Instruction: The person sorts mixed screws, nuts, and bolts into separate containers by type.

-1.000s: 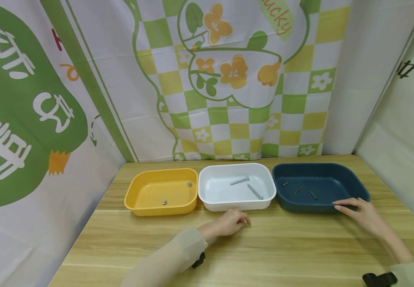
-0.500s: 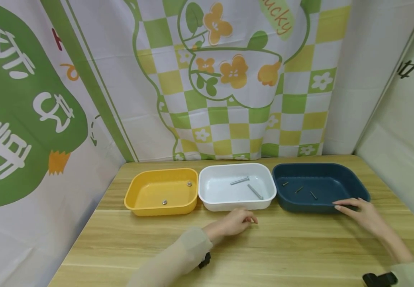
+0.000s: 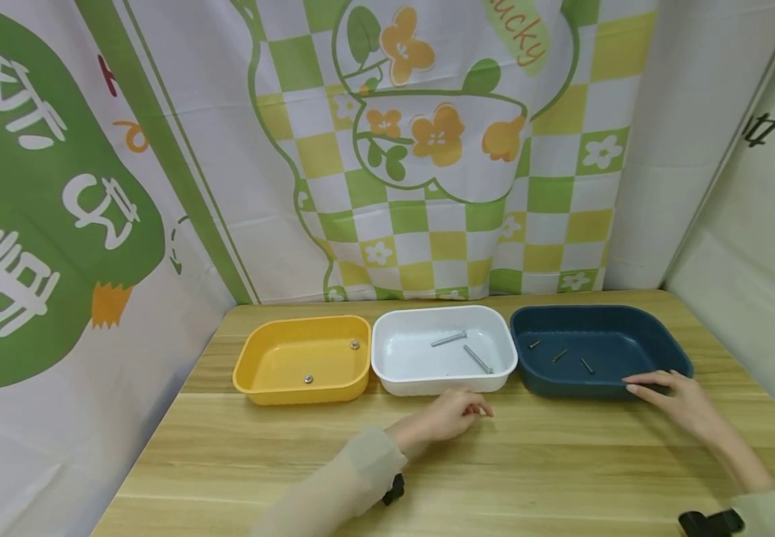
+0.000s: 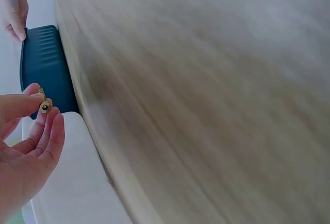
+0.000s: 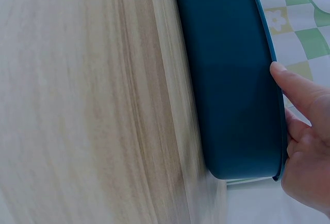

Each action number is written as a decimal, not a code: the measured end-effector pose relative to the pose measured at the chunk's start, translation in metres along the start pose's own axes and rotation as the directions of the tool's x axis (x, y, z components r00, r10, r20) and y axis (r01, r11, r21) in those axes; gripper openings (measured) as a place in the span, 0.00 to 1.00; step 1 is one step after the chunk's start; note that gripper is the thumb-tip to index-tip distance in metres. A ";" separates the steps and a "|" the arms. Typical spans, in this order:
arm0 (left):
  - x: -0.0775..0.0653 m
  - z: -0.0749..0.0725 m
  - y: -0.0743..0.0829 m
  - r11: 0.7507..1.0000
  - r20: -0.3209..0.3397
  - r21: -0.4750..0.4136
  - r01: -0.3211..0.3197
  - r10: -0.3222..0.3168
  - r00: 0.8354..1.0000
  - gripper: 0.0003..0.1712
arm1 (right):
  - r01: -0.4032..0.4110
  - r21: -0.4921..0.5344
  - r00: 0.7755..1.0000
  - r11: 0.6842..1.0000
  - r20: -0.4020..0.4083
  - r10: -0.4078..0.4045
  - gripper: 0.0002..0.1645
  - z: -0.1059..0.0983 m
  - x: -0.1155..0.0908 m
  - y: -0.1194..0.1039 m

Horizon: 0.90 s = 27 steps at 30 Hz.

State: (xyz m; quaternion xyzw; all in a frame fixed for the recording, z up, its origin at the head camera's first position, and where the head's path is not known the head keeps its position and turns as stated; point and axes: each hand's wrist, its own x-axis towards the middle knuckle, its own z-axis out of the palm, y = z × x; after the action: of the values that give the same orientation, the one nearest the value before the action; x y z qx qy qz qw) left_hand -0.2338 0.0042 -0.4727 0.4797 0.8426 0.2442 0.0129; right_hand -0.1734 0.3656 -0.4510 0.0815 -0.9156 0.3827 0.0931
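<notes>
In front of the white tray (image 3: 444, 386), my left hand (image 3: 450, 415) pinches a small brass-coloured screw (image 4: 45, 105) between thumb and fingers; the left wrist view shows its round end with a dark centre. My right hand (image 3: 682, 403) holds the near rim of the dark blue tray (image 3: 582, 389) near its right corner, thumb outside and fingers over the edge. Inside that tray lie three small brass-coloured screws (image 3: 559, 356). Two long silver bolts (image 3: 477, 359) rest in the white tray.
At the left of the row stands a yellow tray (image 3: 306, 395) with two small metal nuts (image 3: 308, 379) in it. All three trays sit side by side on a wooden table (image 3: 528, 477). A patterned cloth (image 3: 414, 224) hangs behind, with cloth walls on both sides.
My left hand has moved a little to the right along the front of the white tray. The right hand and the trays have stayed in place.
</notes>
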 end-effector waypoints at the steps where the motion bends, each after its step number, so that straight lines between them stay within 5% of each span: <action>1: 0.000 -0.005 0.007 1.000 0.006 -0.009 0.023 -0.023 1.000 0.12 | 0.003 -0.001 1.000 1.000 -0.001 -0.003 0.18 0.000 0.000 0.000; 27: 0.023 0.005 0.025 0.989 -0.079 -0.139 0.041 -0.053 0.996 0.12 | 0.026 -0.006 1.000 1.000 -0.010 -0.026 0.18 0.000 0.001 -0.001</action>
State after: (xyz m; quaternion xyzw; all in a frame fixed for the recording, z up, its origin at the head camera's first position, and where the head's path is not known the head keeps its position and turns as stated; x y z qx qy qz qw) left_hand -0.2245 0.0358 -0.4616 0.4473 0.8347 0.3208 0.0170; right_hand -0.1741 0.3647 -0.4496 0.0910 -0.9150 0.3794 0.1030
